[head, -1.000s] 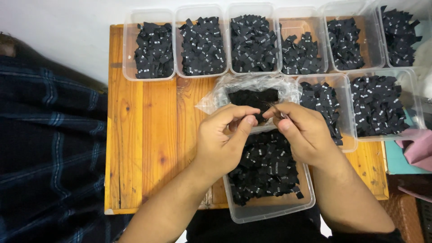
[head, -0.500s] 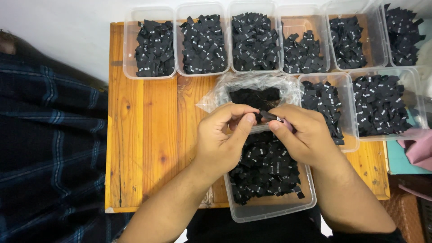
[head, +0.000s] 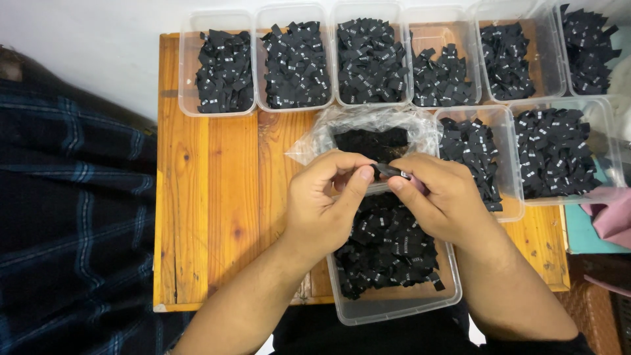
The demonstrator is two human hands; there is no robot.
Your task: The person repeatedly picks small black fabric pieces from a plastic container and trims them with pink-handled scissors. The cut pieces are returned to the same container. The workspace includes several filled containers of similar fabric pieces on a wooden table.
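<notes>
Since the earlier frames the two hands are staying almost in place above the near tub; the fingertips are drawing a little closer together, and the small black piece between them is now lying more level.

The left hand [head: 327, 204] is curling its fingers inward, with thumb and forefinger pinching narrowly toward the left end of a small black fabric label [head: 389, 172]. The right hand [head: 442, 200] is gripping the label's right end between thumb and forefinger, the other fingers folding underneath. The label is hanging in the air between the two hands, just above the far rim of a clear plastic tub [head: 394, 309] that is sitting at the near edge of the wooden table [head: 217, 197] and holding a loose heap of the same black labels [head: 388, 250].

Just beyond the hands, a crumpled clear plastic bag [head: 368, 128] is lying on the table with a dark stack of labels inside. To its right, two more clear tubs [head: 565, 154] are sitting side by side, both holding black labels. Along the far edge a row of six tubs [head: 296, 56] is running left to right, each partly filled with the same pieces. A dark plaid cloth [head: 72, 217] is lying left of the table, and a pink cloth [head: 611, 217] is showing at the right edge.
</notes>
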